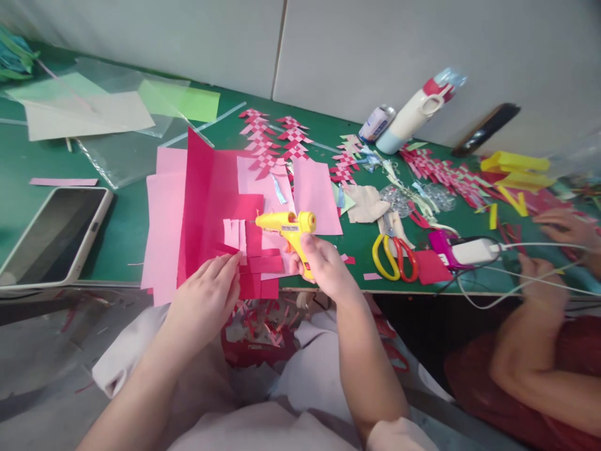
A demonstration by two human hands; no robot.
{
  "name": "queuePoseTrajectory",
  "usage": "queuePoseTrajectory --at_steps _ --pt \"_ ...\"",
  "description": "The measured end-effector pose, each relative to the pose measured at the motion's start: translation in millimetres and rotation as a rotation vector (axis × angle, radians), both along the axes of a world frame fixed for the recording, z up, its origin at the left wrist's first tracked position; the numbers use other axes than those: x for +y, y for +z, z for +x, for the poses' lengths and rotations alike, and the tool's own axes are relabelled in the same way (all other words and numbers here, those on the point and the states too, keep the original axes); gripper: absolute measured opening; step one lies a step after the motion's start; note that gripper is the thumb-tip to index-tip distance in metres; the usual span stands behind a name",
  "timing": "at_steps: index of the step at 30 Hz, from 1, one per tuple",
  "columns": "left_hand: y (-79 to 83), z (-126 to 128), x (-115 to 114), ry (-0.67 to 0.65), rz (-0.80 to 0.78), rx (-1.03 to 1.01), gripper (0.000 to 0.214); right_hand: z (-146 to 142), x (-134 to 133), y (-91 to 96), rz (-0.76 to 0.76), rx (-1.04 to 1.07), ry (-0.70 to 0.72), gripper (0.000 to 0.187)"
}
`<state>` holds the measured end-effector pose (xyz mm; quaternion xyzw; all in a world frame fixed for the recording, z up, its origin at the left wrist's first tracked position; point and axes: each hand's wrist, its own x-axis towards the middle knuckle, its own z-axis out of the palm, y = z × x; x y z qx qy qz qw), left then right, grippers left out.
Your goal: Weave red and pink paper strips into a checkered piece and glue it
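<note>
My right hand (323, 266) is wrapped round the handle of a yellow glue gun (282, 222), whose nozzle points left over the papers. My left hand (206, 294) is closed, its fingertips together at the lower end of pale pink paper strips (233, 233). Under these lie red paper pieces (253, 213) and a folded dark pink sheet (200, 200), one flap of it standing up. Light pink sheets (162, 219) spread beneath. What the left fingertips grip is partly hidden by the hand.
A phone (51, 235) lies at left. Scissors (392, 257), a power bank (474, 250) with cables, a can (377, 122) and a bottle (416, 116) are at right. Woven paper strips (260, 141) lie behind. Another person's hands (544, 282) work at far right.
</note>
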<state>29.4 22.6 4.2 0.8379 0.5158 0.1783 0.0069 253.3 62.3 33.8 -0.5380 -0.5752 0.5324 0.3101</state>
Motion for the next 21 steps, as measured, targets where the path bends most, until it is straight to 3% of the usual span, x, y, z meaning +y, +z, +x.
queuePoseTrajectory --at_steps 6,21 --pt "0.1 -4 0 -0.009 -0.040 -0.011 0.040 13 -14 2.1 -0.123 -0.081 0.123 0.053" --pt "-1.4 -7 -1 -0.009 -0.097 -0.034 0.052 9 -17 5.0 -0.057 -0.231 0.202 0.051"
